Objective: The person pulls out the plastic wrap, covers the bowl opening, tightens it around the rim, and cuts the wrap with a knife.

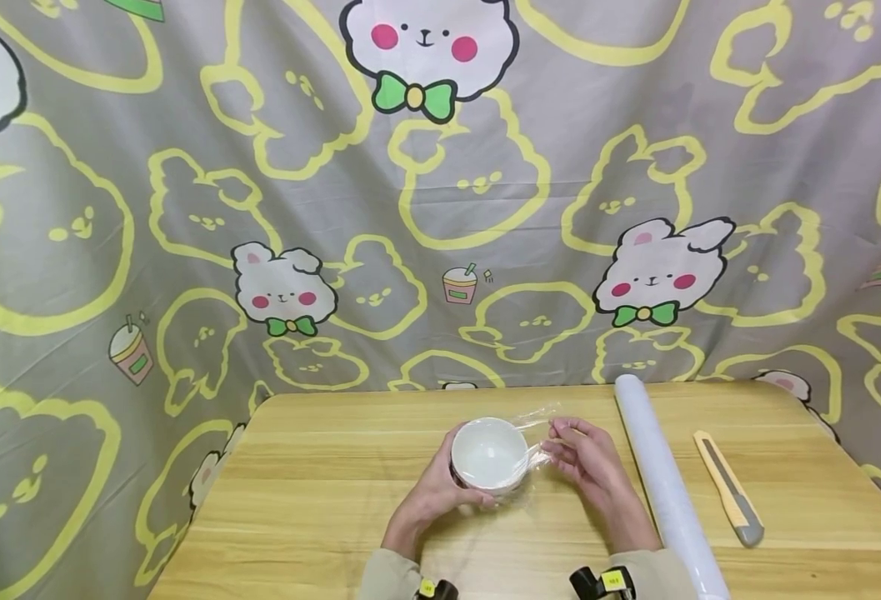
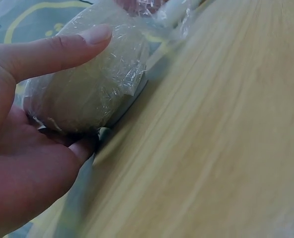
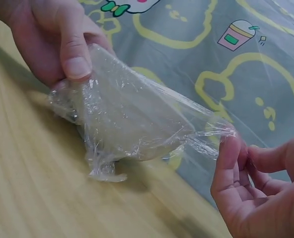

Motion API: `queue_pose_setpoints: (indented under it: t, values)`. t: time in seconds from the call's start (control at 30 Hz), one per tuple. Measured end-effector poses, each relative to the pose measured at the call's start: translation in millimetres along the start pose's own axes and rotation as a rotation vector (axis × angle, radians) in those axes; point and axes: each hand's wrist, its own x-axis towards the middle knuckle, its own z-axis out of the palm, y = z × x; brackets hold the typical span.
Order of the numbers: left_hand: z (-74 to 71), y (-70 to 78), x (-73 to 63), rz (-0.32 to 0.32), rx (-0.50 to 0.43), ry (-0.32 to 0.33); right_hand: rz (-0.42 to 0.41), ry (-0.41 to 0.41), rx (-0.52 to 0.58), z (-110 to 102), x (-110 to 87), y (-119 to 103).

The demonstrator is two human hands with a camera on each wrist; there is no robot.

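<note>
A white bowl (image 1: 488, 452) is held over the table by my left hand (image 1: 436, 485), which grips its side with the thumb near the front. Clear cling film (image 3: 105, 131) covers the bowl, crumpled around its outside, with a loose bunch hanging below in the right wrist view. My right hand (image 1: 592, 463), to the right of the bowl, pinches the edge of the film between thumb and fingers. A stretch of film runs taut from the rim to those fingertips. In the left wrist view, the left thumb (image 2: 62, 52) lies across the wrapped bowl.
A long pale roll of film (image 1: 665, 483) lies on the wooden table (image 1: 320, 500), right of my right hand. Beyond it is a yellow and grey box cutter (image 1: 727, 487). A patterned curtain (image 1: 425, 208) hangs along the table's back edge and sides.
</note>
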Motion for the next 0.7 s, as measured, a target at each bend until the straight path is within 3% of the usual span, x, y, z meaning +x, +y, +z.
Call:
queue_pose_setpoints:
  t: [0.3, 0.7]
  values:
    - [1.6, -0.9, 0.3, 0.0, 0.006, -0.015, -0.035, 0.013, 0.025, -2, 0.2, -3]
    - [2.0, -3.0, -0.8, -0.009, -0.008, -0.011, 0.05, 0.03, 0.026, -11, 7.1, 23]
